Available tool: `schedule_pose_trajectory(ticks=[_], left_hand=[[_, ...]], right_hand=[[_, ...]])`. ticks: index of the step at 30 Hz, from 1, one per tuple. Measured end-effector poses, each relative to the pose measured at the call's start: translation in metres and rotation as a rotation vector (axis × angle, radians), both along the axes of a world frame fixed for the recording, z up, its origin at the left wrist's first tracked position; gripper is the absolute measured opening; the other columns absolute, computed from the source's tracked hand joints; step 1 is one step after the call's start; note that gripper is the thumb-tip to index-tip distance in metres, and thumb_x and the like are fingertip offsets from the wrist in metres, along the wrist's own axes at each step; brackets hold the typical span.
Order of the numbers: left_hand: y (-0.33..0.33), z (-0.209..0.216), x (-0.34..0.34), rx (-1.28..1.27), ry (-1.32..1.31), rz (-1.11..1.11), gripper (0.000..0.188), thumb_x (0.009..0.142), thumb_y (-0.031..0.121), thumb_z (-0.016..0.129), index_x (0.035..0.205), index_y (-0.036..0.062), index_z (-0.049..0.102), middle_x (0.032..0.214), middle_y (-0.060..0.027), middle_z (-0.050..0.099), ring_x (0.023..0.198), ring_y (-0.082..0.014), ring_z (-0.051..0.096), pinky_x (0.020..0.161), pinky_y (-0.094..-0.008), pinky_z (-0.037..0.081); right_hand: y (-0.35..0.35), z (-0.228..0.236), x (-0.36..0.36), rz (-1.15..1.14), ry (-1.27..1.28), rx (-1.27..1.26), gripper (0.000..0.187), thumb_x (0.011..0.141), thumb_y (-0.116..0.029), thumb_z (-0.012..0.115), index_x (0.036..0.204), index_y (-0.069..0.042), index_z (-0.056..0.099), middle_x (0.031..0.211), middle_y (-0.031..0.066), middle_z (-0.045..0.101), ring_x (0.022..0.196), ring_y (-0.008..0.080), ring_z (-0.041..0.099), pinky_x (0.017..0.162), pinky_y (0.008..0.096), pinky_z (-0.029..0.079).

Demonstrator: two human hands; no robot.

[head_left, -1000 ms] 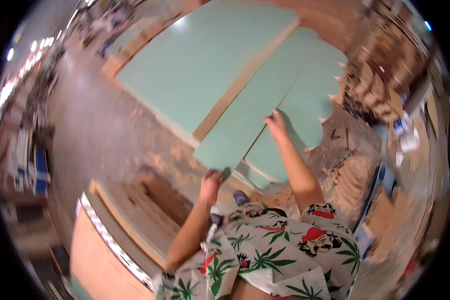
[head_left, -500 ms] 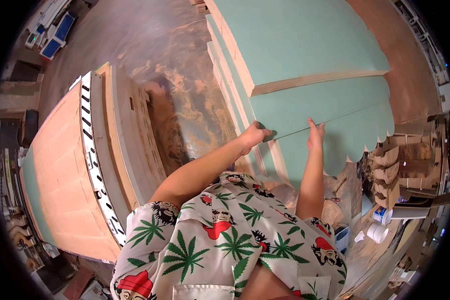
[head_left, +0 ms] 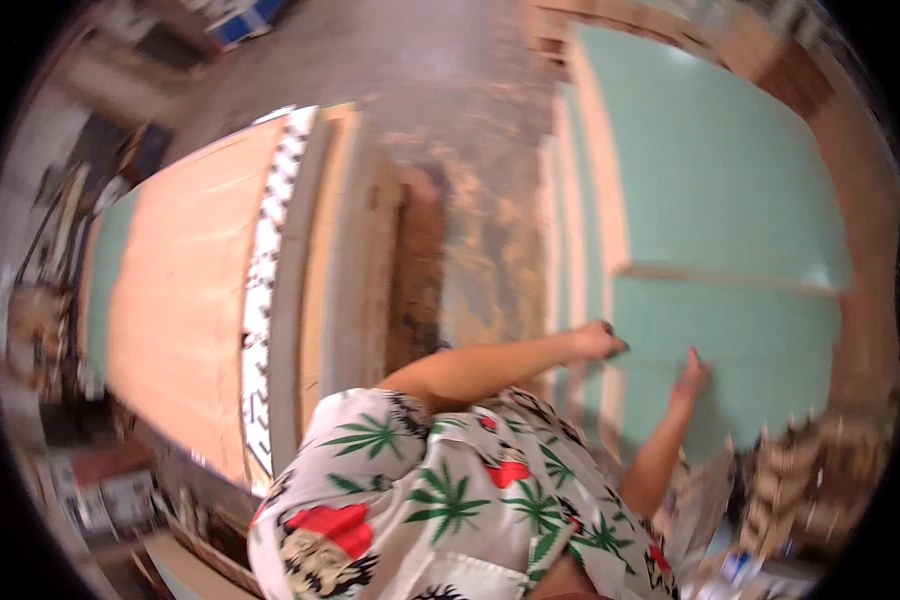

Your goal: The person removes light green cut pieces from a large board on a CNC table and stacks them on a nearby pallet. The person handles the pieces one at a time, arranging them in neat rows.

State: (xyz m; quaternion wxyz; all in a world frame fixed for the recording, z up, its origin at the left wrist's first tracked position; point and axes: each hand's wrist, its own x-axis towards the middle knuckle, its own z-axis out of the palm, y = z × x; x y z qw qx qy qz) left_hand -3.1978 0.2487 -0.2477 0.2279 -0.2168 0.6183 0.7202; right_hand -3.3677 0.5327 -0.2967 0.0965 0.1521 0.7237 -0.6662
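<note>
My left hand (head_left: 592, 343) is closed at the left edge of the lower green board (head_left: 770, 335). A small dark patch shows at its fingertips; blur hides whether it is a held thing or shadow. To its right, my right hand (head_left: 686, 384) rests on the same green surface with fingers stretched out. Beyond both hands lies a thick stack of green-faced boards (head_left: 730, 180), its pale layered edge facing me. The thin dark line between the hands is barely visible now.
To my left stands another board stack (head_left: 190, 290) with a tan top and a black-and-white patterned strip (head_left: 267, 260). Dusty floor (head_left: 490, 250) runs between the stacks. Curved wooden pieces (head_left: 770, 490) lie at the right.
The whole view has turned, so both stacks and my hands appear farther right and lower. My hands keep about the same places on the green board. The picture is blurrier.
</note>
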Motion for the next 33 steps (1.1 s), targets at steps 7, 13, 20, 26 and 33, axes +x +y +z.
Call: schedule_pose_trajectory(ticks=[7, 13, 20, 26, 33], left_hand=[[-0.100, -0.026, 0.078, 0.128, -0.039, 0.540, 0.061, 0.098, 0.023, 0.068, 0.153, -0.0006, 0.053, 0.122, -0.0102, 0.072, 0.095, -0.0195, 0.066, 0.083, -0.0344, 0.056], [-0.223, -0.036, 0.189, 0.268, -0.148, 1.268, 0.054, 0.094, -0.002, 0.063, 0.147, 0.0043, 0.059, 0.134, -0.0104, 0.071, 0.081, -0.0132, 0.063, 0.080, -0.0301, 0.055], [-0.359, -0.016, 0.188, 0.265, -0.296, 1.123, 0.079, 0.096, 0.010, 0.069, 0.166, 0.0188, 0.036, 0.172, -0.0207, 0.029, 0.160, -0.0369, 0.021, 0.117, -0.0744, 0.023], [-0.462, -0.049, 0.141, 0.052, -0.017, 0.908, 0.071, 0.098, 0.029, 0.068, 0.162, 0.0158, 0.043, 0.165, -0.0196, 0.043, 0.151, -0.0345, 0.042, 0.119, -0.0521, 0.037], [-0.586, 0.021, -0.014, -0.443, 0.455, 0.368, 0.063, 0.100, 0.034, 0.062, 0.155, 0.0059, 0.050, 0.135, -0.0272, 0.067, 0.123, -0.0356, 0.068, 0.105, -0.0408, 0.051]], right_hand=[[-0.025, 0.009, 0.000, -0.322, 0.656, 0.362, 0.040, 0.105, -0.022, 0.057, 0.132, 0.008, 0.063, 0.124, 0.0173, 0.069, 0.111, 0.0291, 0.065, 0.101, 0.0430, 0.053], [-0.252, 0.103, 0.067, 0.221, 0.892, 0.016, 0.023, 0.103, -0.002, 0.055, 0.121, 0.009, 0.065, 0.118, 0.0203, 0.070, 0.103, 0.0280, 0.067, 0.093, 0.0376, 0.054], [-0.508, 0.078, 0.098, 1.179, 0.637, 0.356, 0.025, 0.094, -0.001, 0.063, 0.116, 0.000, 0.074, 0.104, 0.0139, 0.075, 0.090, 0.0237, 0.070, 0.080, 0.0360, 0.055], [-0.528, -0.093, 0.030, 1.284, 0.261, 0.491, 0.044, 0.098, -0.021, 0.070, 0.136, 0.000, 0.066, 0.124, 0.0205, 0.074, 0.114, 0.0316, 0.071, 0.100, 0.0374, 0.053], [-0.664, -0.033, -0.014, 0.902, -0.209, -0.038, 0.078, 0.103, -0.056, 0.056, 0.159, -0.005, 0.038, 0.159, 0.0202, 0.046, 0.145, 0.0373, 0.045, 0.119, 0.0512, 0.037]])
